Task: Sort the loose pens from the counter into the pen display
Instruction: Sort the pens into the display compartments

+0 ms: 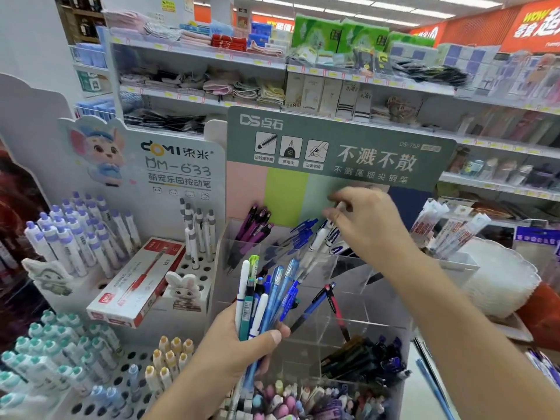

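Gripping a mixed bunch of blue, white and teal plastic pens in my left hand, fingers curled round it. Right hand pinches a white pen with dark print at its top, tip below my fingertips in the clear acrylic tiered pen display.

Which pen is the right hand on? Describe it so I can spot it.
Start at the green DS sign behind the clear display. In the back row below it, right of the blue pens, stand a few white pens. The right hand pinches the white pen by its top; it stands tallest.
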